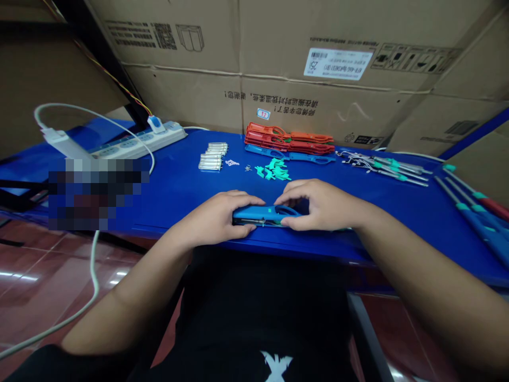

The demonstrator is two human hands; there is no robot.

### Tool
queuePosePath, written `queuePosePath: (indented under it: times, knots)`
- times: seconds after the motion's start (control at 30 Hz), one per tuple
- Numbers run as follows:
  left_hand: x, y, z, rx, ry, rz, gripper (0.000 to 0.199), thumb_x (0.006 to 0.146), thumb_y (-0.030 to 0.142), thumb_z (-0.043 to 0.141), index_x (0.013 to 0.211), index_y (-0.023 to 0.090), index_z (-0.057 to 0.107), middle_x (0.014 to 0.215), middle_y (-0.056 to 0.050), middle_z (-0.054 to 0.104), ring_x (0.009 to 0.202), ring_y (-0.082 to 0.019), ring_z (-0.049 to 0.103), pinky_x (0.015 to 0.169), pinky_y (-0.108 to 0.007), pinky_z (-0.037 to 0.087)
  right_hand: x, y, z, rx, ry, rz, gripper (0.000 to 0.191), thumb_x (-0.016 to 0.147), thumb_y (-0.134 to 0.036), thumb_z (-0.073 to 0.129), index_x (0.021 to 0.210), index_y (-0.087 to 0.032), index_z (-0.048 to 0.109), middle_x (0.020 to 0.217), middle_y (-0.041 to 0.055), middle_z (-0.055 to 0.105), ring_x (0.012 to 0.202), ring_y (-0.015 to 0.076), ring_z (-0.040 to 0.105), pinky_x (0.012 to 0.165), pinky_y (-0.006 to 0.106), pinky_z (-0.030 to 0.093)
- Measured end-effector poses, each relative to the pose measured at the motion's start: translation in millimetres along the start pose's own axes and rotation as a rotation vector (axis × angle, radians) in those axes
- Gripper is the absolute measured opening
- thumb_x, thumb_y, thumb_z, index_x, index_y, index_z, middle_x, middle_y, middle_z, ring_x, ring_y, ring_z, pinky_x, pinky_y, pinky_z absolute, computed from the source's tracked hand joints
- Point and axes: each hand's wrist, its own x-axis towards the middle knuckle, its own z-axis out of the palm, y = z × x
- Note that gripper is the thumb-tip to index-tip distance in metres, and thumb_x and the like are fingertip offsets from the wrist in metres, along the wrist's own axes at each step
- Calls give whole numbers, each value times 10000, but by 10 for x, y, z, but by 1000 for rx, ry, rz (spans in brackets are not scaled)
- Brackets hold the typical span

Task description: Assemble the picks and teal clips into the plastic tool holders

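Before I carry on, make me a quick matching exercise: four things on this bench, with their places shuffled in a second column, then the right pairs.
Things
1. white power strip
2. blue casing with green mark
3. small green pieces
4. red casings

Places
A. between left hand and right hand
B. stacked near the cardboard
C. left part of the table
D. loose pile, mid-table

Pairs: 1-C, 2-A, 3-D, 4-B

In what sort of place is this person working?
Most likely a small-parts assembly workshop: the blue tabletop holds a pile of green plastic pieces and stacked red handle shells, while the left hand and right hand hold a blue handle shell.
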Motion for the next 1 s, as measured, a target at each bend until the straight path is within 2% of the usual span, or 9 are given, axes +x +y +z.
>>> queuePosePath:
  times: [0.13, 0.37, 0.53, 0.67, 0.77, 0.87, 1.0]
  knots:
    - [-10, -12, 9, 13, 13, -3, 530, 827, 272, 689, 1342, 230, 572, 1242, -53, 656, 1088, -214, 630, 980, -346, 475, 0, 1, -52, 10, 16, 38, 322, 760, -365, 736, 1039, -203, 739, 950, 33, 672, 823, 168, 608, 739, 297, 487]
    - [-15, -20, 20, -2, 24, -16, 575, 815, 270, 697, 1370, 246, 550, 1233, -49, 653, 1098, -214, 619, 954, -333, 485, -20, 45, 57, -43, 43, 39, 372, 785, -349, 706, 1121, -190, 715, 994, 57, 691, 828, 182, 624, 751, 309, 487]
    - [-13, -2, 8, 6, -2, 7, 505, 877, 354, 651, 1361, 239, 568, 1235, -64, 636, 1108, -225, 608, 974, -358, 482, -19, 116, 106, -134, 90, -7, 381, 835, -347, 666, 1181, -188, 687, 1123, 91, 696, 1004, 244, 637, 885, 372, 481]
    - [-5, -10, 17, -4, 11, 25, 417, 929, 389, 594, 1313, 228, 614, 1209, -70, 645, 1100, -221, 614, 982, -364, 478, -129, 50, 143, -154, 182, -124, 197, 875, -331, 640, 990, -183, 700, 1015, 85, 672, 945, 220, 613, 850, 357, 470]
    - [4, -14, 25, -5, 13, 26, 422, 927, 387, 604, 1313, 219, 613, 1210, -71, 647, 1101, -219, 613, 986, -365, 476, -232, -30, 196, -235, 162, -188, 125, 887, -300, 634, 902, -199, 706, 970, 65, 653, 895, 202, 595, 832, 355, 441]
    - [9, -7, 26, -8, 12, 24, 419, 927, 384, 604, 1313, 223, 611, 1212, -72, 646, 1106, -221, 608, 986, -373, 476, -280, -94, 253, -330, 174, -166, 122, 899, -262, 603, 894, -207, 711, 960, 55, 656, 884, 198, 582, 805, 356, 409]
    - [4, 6, 23, -29, 16, 56, 389, 936, 347, 594, 1314, 256, 605, 1205, -59, 650, 1098, -215, 601, 984, -379, 471, -279, -144, 295, -351, 208, -94, 167, 905, -214, 554, 801, -200, 683, 877, 35, 649, 831, 181, 569, 756, 343, 374]
